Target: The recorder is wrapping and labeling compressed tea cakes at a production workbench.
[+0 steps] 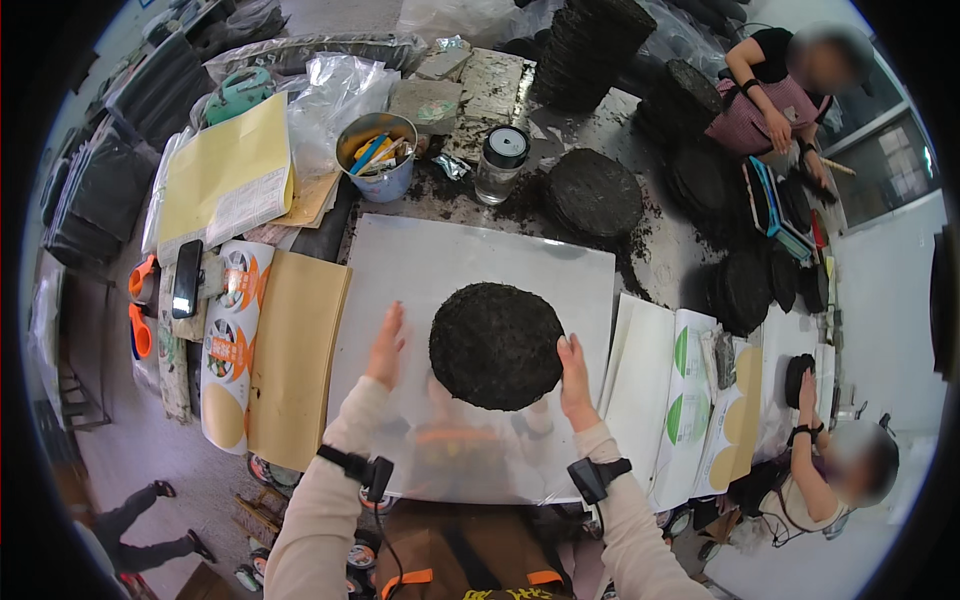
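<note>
A round black cake of dried, fibrous matter (495,346), probably seaweed, is in front of me over a glossy white board (480,255). Its edge is ragged with short fibres. My right hand (576,379) touches the right rim of the cake, thumb against the edge; whether the fingers grip it is hidden. To the left, my left hand (386,345) is held apart from the cake, slightly blurred and holding nothing. The board faintly mirrors my front. Each wrist wears a black strap with a small device and cable.
Behind the board stand a lidded jar (501,165), a tool-filled can (377,157) and a stack of black cakes (595,193). Brown paper sheets (300,360) flank it left, printed packaging sheets (686,382) right. Two co-workers sit on the right; one's hands (805,390) hold a cake.
</note>
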A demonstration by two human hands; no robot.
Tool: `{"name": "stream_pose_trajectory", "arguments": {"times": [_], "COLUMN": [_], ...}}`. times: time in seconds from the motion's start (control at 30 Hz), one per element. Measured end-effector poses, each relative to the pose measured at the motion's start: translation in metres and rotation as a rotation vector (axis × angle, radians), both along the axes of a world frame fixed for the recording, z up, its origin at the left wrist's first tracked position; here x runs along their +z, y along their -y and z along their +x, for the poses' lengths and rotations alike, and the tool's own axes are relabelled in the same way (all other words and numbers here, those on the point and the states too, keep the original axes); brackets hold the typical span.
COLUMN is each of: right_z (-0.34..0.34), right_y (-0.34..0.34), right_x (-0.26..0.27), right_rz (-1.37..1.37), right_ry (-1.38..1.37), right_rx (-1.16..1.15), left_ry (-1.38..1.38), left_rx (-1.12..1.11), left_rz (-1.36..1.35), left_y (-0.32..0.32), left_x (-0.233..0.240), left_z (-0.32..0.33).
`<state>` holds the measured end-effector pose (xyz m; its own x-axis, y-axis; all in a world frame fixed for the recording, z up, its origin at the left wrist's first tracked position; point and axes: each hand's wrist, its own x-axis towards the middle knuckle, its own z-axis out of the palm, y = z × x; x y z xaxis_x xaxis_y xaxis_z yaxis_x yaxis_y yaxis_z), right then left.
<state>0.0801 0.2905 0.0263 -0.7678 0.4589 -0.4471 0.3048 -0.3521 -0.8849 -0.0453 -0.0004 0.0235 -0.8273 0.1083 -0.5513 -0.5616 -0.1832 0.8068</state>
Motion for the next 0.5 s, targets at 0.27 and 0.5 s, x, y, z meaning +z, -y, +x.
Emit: {"name": "stream_pose_trajectory", "arguments": {"times": [0.27,0.5], "right_z": [0.028,-0.066], "right_y": [0.086,-0.041], "right_x": [-0.004,-0.011], "right_rz": [-0.284,0.136], "right_ry": [0.047,0.029], "right_rx": [-0.305,0.394], "left_ry": [-0.092,-0.09], "left_rx": [-0.326,0.137], "left_rz": [0.214,0.022], "left_y": [0.003,-0.008], "left_x": [-0.026,-0.026], "left_z": [-0.031,0.116]}}
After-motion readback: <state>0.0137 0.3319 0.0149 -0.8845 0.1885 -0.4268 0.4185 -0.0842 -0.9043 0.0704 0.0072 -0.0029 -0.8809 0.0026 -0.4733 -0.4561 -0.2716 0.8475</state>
